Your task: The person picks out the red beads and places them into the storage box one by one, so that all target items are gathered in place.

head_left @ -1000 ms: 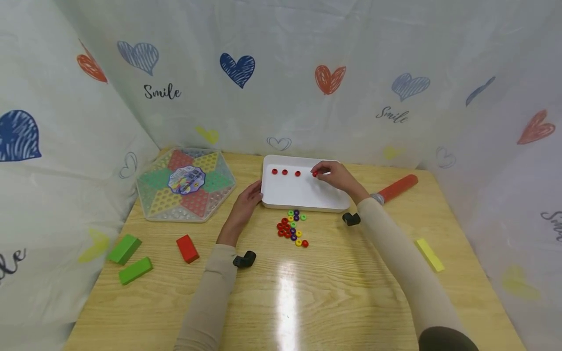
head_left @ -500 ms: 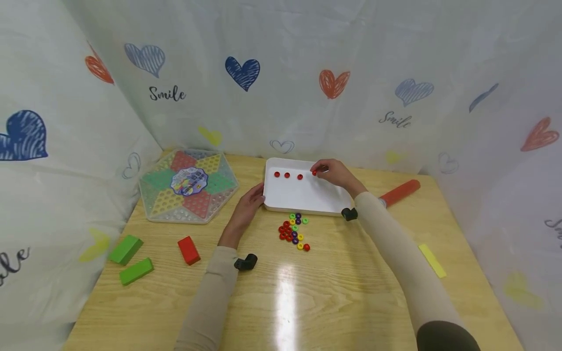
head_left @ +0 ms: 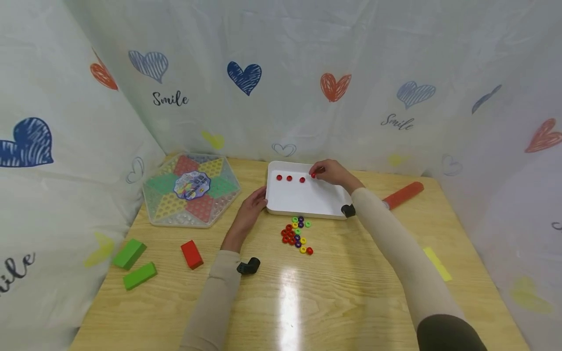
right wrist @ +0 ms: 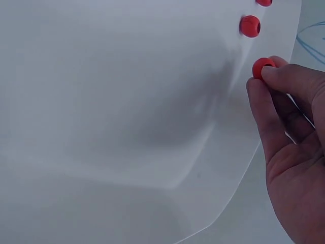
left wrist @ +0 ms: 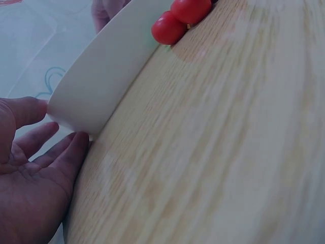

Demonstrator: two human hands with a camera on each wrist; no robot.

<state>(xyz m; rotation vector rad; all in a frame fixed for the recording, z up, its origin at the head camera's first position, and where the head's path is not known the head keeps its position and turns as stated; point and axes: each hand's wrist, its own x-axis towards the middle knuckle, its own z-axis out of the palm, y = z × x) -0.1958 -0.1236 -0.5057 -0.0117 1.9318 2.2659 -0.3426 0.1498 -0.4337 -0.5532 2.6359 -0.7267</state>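
Note:
A white tray point(head_left: 307, 201) lies at the back middle of the wooden table. Three red beads point(head_left: 289, 178) sit in a row along its far side. My right hand point(head_left: 315, 172) pinches a fourth red bead point(right wrist: 262, 66) just right of that row, low over the tray floor point(right wrist: 127, 101). The left hand point(head_left: 260, 197) rests against the tray's left front corner point(left wrist: 76, 117), fingers point(left wrist: 61, 152) relaxed and touching the wall. A pile of several red, yellow, green and purple beads point(head_left: 296, 235) lies on the table in front of the tray.
A hexagonal checkers board point(head_left: 191, 190) lies at the back left. Two green blocks point(head_left: 129, 254) and a red block point(head_left: 191, 254) sit at the front left. A red cylinder point(head_left: 403, 195) and a yellow block point(head_left: 437, 263) lie to the right. Printed curtains enclose three sides.
My right hand has carried the pinched red bead a little to the left, closer to the row of three. The left hand has stayed at the tray's corner.

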